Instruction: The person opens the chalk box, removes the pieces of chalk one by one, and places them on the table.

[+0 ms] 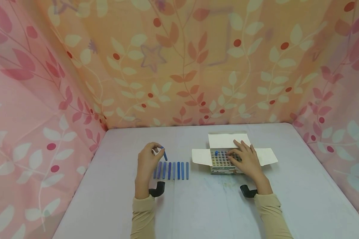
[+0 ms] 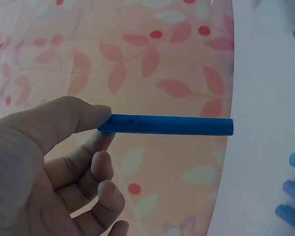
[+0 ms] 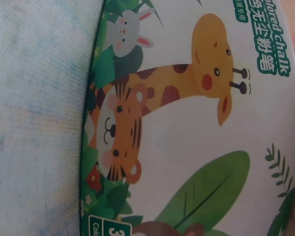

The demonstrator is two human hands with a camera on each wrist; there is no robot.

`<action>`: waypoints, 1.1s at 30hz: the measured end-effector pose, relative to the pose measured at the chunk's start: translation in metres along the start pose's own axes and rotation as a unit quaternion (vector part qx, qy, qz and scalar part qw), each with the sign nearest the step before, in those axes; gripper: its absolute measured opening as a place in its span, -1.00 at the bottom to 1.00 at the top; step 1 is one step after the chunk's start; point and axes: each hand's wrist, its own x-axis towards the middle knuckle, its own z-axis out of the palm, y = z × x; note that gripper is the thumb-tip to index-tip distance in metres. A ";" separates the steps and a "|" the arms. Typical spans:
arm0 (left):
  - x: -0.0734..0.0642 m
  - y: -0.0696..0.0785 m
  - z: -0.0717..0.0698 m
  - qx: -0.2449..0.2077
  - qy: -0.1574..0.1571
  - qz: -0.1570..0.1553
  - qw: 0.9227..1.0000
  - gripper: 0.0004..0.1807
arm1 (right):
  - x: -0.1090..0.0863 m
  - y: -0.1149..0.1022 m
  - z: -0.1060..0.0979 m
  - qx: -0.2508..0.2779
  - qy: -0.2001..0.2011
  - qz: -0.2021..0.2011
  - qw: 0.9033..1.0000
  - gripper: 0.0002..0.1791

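Observation:
Between thumb and forefinger my left hand (image 1: 148, 159) pinches one end of a blue chalk stick (image 2: 172, 125), which slants downward above the table. Below it, several blue and purple chalk sticks (image 1: 178, 170) lie side by side in a row. My right hand (image 1: 246, 157) is over the open chalk box (image 1: 221, 170), thumb and forefinger reaching in among the chalk; whether they grip a stick is hidden. One blue stick (image 1: 216, 153) pokes up above the others in the box. The right wrist view is filled by the box's printed front (image 3: 177, 123), with a giraffe and a tiger.
The box's white flaps spread out left (image 1: 201, 156), right (image 1: 266, 156) and back (image 1: 227, 140). A pale cloth covers the table (image 1: 197, 209), with faint coloured smudges in front of the box. Floral curtains (image 1: 179, 66) enclose the back and sides.

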 end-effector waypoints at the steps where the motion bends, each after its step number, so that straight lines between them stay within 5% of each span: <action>1: 0.000 -0.003 -0.002 0.006 -0.001 -0.005 1.000 -0.82 | 0.000 0.000 0.000 0.000 0.000 0.000 1.000 -0.86; 12: -0.001 -0.038 -0.019 0.066 -0.045 -0.052 0.995 -0.78 | 0.000 0.000 0.001 -0.001 0.001 0.000 1.000 -0.86; 24: -0.004 -0.058 -0.031 0.103 -0.126 -0.109 0.981 -0.74 | 0.000 0.000 0.000 -0.004 -0.001 0.002 1.000 -0.85; 33: -0.001 -0.075 -0.015 0.095 -0.101 -0.121 0.983 -0.73 | 0.000 0.000 0.001 -0.005 -0.002 0.004 1.000 -0.85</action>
